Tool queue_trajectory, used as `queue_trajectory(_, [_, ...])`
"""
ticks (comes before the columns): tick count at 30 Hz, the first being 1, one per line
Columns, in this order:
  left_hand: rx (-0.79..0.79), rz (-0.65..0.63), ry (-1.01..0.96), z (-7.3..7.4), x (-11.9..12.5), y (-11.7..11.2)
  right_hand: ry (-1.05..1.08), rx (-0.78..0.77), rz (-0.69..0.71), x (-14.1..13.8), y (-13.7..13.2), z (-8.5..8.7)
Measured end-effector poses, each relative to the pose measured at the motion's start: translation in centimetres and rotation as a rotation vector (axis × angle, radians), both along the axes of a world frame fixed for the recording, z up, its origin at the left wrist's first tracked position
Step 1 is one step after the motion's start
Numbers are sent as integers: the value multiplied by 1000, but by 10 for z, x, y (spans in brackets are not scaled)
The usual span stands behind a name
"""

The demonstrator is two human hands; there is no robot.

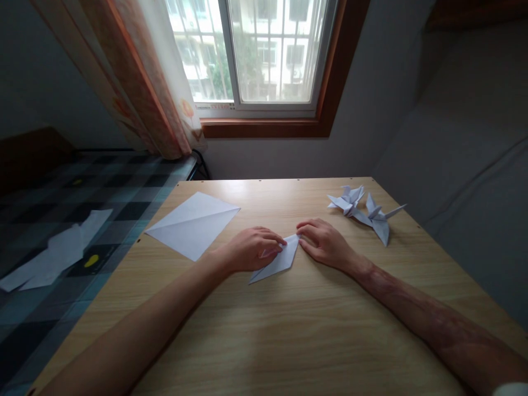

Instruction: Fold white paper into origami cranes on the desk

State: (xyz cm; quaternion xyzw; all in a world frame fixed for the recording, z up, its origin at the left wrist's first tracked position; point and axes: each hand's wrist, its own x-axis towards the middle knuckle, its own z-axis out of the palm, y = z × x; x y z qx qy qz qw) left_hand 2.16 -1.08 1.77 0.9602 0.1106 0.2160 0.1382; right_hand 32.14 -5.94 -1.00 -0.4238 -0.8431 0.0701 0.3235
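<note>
A small folded white paper piece (277, 262), long and pointed, lies on the wooden table (289, 330) in front of me. My left hand (251, 248) rests on its left part, fingers curled and pressing it down. My right hand (324, 242) pinches its upper right tip with the fingertips. A square white sheet (193, 224) with a diagonal crease lies to the left of my left hand. Two finished white paper cranes (365, 212) sit at the table's back right.
A bed with a dark checked cover (61, 231) stands left of the table, with white paper scraps (53, 253) on it. Behind the table are a window (264, 55) and an orange curtain (144, 82). A grey wall (466, 165) runs along the right.
</note>
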Motion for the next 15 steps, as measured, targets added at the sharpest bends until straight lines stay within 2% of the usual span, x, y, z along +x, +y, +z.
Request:
queue_trajectory(6, [-50, 12, 26, 4, 1, -4, 6, 24, -63, 2, 1, -2])
queue_trajectory(10, [43, 159, 67, 2, 10, -15, -23, 36, -99, 2, 1, -1])
queue_trajectory(15, [114, 171, 109, -2, 14, -20, -9, 45, -145, 2, 0, -2])
